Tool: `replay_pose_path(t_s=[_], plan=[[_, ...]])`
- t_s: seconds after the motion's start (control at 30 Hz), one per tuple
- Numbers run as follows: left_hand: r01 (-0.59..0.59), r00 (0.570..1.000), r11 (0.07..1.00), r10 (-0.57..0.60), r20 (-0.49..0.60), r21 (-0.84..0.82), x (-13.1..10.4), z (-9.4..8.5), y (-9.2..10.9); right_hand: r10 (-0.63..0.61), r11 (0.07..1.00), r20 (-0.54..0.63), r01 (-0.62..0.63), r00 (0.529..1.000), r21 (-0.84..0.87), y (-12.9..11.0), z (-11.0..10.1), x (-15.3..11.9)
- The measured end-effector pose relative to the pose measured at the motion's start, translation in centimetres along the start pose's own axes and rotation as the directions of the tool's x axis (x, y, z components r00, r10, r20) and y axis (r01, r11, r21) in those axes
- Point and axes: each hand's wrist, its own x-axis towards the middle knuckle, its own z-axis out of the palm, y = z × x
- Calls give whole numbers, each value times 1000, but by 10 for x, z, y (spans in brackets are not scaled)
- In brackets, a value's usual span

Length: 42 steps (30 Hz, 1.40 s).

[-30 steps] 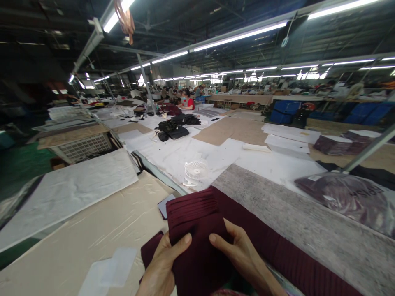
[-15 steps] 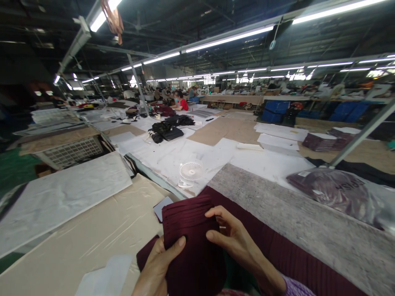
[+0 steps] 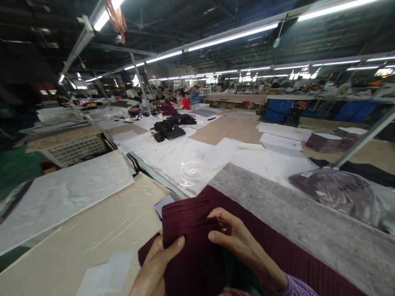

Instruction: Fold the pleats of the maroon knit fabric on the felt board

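My left hand [image 3: 154,267] is closed on the near left edge of the maroon knit piece [image 3: 191,238], thumb on top, holding it up just above the cream table [image 3: 92,230]. My right hand [image 3: 237,242] pinches its ribbed right edge, fingers curled over the fold, beside the gray felt mat [image 3: 293,213] and short of the small white fan [image 3: 191,170]. I judge I'm mid-inspection; turning the piece next calls for an even grip on both edges.

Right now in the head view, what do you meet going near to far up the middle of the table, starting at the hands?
Dark maroon ribbed knit piece gripped by left hand and right hand → small white desk fan → pile of black garments → seated person in a red top.
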Motion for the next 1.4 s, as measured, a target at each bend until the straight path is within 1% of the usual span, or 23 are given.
replay_pose_path(t_s=[0.07, 0.13, 0.27, 0.4, 0.53, 0.8, 0.9, 1.03, 1.17, 1.23, 1.33, 1.4], plan=[[-3, 1000, 1000, 2, -18, -17, 1, 0, 0, -5, 997, 47, 1, 999, 81, -1, 3, -1], [-1, 1000, 1000, 0, -31, -31, 1, 0, -1, -19, 991, 68, 10, 998, 130, -2, 7, -2], [-14, 1000, 1000, 14, -19, -21, 1, 0, -2, -39, 983, 19, 35, 999, 180, -3, 15, -3], [-24, 1000, 1000, 24, -7, 13, 0, 1, -3, -28, 977, -30, 34, 999, 210, -1, 16, -4], [-48, 999, 999, 48, 5, 19, -2, 3, -4, -25, 983, -57, 35, 998, 180, 1, 14, -5], [-47, 999, 999, 47, 24, 23, -3, 3, -7, -27, 991, -38, 31, 999, 129, 0, 13, -7], [-35, 999, 999, 35, 39, 4, -1, 3, -8, -41, 997, -59, 45, 997, 59, 2, 13, -6], [-15, 999, 1000, 16, 32, -14, 2, 2, -8, -60, 998, -86, 59, 994, -18, 4, 11, -6], [-19, 999, 1000, 20, 42, -20, 2, 1, -7, -85, 994, -117, 76, 990, -85, 0, 6, -4], [-9, 999, 1000, 10, 46, -8, 1, 1, -6, -79, 991, -119, 65, 990, -118, -2, 3, -2], [-4, 999, 1000, 4, 44, 11, -1, 2, -3, -51, 994, -99, 42, 994, -97, -2, 0, 2], [-10, 999, 1000, 9, 33, 16, -2, 2, -1, -41, 998, -67, 39, 997, -42, -1, 0, 3]])
